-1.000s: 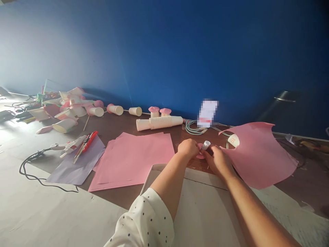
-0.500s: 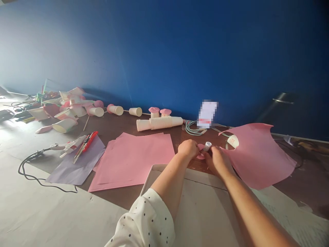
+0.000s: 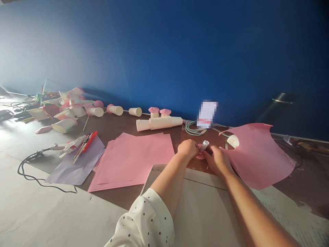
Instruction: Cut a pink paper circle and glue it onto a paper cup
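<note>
Over the brown tabletop, my left hand (image 3: 188, 149) is closed, its fingertips pinching the left edge of a small round pink paper piece (image 3: 199, 156). From the other side my right hand (image 3: 218, 159) is closed too, with thumb and fingers at the same piece. A short white tube (image 3: 205, 145) rises at a tilt between the two hands, close to the right fingertips. Fingers partly hide the spot where tube and paper meet. Close to my right hand, a white paper cup (image 3: 233, 141) with a red window drawing lies against a large curved pink sheet (image 3: 262, 157).
Pink sheets (image 3: 138, 161) lie left of my hands. Farther left are a red cutter knife (image 3: 86, 145) and a corded glue gun (image 3: 69, 144). Behind stand stacked cups (image 3: 160, 123), two pink-topped cups (image 3: 165, 112) and a coiled cable (image 3: 194, 129). A white box (image 3: 203, 206) sits under my forearms.
The white tube has shifted slightly left and leans more to the right. My right hand has moved a little left; my left hand has barely moved.
</note>
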The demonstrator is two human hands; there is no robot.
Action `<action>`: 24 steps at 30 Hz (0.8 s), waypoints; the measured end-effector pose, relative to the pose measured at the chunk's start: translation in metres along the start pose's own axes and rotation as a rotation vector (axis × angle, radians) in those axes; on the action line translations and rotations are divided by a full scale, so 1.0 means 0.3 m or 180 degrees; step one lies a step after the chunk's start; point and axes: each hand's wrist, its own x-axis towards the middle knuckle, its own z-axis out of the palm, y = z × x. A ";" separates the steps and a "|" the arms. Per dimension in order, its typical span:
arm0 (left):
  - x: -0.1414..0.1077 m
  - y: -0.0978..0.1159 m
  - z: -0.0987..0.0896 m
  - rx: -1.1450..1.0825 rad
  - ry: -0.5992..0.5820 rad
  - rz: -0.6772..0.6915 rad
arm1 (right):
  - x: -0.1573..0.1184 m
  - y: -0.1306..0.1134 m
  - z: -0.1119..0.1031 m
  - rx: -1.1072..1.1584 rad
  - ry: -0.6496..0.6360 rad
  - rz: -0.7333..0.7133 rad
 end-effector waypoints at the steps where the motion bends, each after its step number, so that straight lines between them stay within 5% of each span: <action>1: -0.001 0.001 0.000 -0.0002 -0.0002 -0.0002 | 0.000 -0.004 -0.002 -0.0047 -0.0023 -0.0023; 18: -0.003 0.002 -0.004 0.0041 0.0002 -0.0011 | -0.010 -0.008 -0.023 -0.0666 -0.0103 0.0068; 24: 0.008 -0.010 0.006 0.0078 -0.0024 0.0095 | -0.003 0.046 -0.033 -0.0187 0.0446 0.0482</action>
